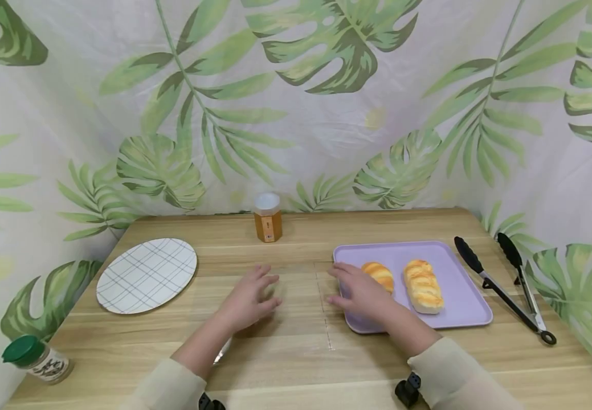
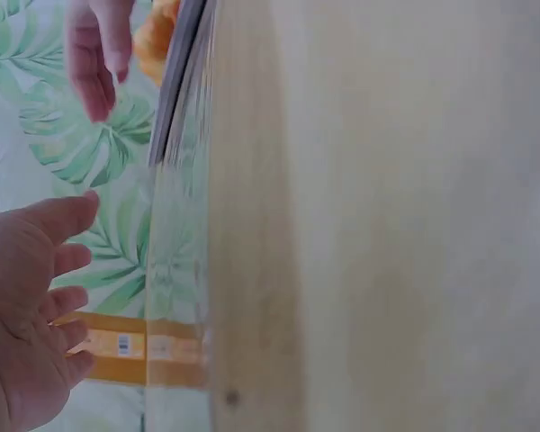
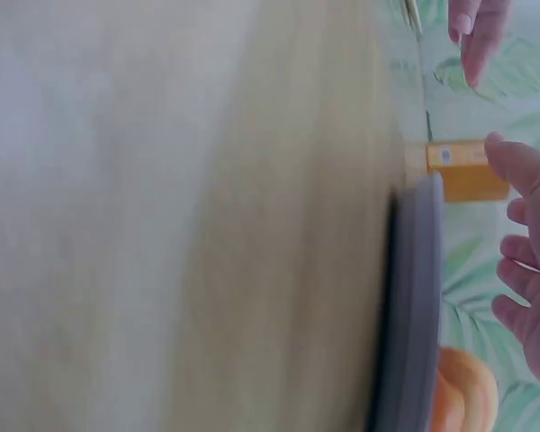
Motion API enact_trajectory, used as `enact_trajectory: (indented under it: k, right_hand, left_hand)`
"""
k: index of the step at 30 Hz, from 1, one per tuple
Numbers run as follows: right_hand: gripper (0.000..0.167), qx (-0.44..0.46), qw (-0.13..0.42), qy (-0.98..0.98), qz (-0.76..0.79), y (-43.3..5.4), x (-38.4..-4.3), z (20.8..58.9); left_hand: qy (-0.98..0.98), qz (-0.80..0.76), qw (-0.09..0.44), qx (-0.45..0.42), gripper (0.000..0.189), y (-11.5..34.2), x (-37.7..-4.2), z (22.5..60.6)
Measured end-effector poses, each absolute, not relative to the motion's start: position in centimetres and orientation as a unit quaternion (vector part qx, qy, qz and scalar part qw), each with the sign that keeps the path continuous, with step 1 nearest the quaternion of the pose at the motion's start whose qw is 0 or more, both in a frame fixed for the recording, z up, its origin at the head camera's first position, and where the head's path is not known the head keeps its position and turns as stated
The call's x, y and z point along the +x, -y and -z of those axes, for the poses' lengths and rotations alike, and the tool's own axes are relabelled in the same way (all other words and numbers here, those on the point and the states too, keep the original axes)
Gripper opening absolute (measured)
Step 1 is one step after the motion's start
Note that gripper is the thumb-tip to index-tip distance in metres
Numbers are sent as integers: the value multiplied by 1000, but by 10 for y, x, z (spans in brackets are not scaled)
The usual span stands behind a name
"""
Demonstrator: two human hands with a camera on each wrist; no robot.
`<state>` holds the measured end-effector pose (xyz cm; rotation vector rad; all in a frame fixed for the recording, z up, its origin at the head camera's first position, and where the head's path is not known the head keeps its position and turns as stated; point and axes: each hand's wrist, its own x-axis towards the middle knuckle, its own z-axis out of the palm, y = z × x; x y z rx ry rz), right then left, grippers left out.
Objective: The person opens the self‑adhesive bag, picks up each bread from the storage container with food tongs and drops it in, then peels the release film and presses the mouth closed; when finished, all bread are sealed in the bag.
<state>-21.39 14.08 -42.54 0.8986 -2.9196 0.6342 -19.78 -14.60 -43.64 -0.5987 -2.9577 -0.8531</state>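
Observation:
My left hand (image 1: 249,299) hovers over the middle of the wooden table, fingers relaxed and slightly bent, holding nothing. To the right, my right hand (image 1: 359,290) is held over the left edge of a lilac tray (image 1: 460,310), its fingers loose and nothing in its grasp. Two bread rolls lie on that tray: a round one (image 1: 379,275), partly hidden by the right hand, and a longer loaf (image 1: 423,287). In the left wrist view, the palm (image 2: 18,315) and spread fingers are plainly bare. The right wrist view likewise shows a bare hand (image 3: 535,261), apart from the tray.
A honey-coloured jar (image 1: 268,219) with a pale lid stands at the back. On the left are a checked plate (image 1: 147,276) and a green-capped shaker (image 1: 39,360). Black-tipped tongs (image 1: 511,302) lie spread right of the tray. Something shiny (image 1: 222,350) shows beneath my left forearm.

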Motion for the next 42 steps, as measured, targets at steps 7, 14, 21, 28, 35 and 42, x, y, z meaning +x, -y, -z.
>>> enact_trajectory:
  k: [7,14,21,28,35,42]
  right_hand:
    - [54,307,-53,930,-196,-125,-207,432]
    - [51,332,-80,931,-127,-113,-210,435]
    - [45,353,-73,927,-99,-110,-215,438]
    - [46,361,-82,924,-90,-108,-215,435]
    - [46,357,-91,926,-85,-106,-214,432]
    - [49,354,-93,927,-83,-105,-214,432]
  left_hand:
    - [932,317,-33,-175,47,141,-189,446]
    - [928,329,-17,-173,43,140,-186,459]
    - [927,335,3,-167,37,142,-186,467]
    - [924,342,35,-170,28,144,-185,474]
    - [925,330,71,-173,19,145,-188,475]
    - [917,356,99,-151,20,150,-189,465]
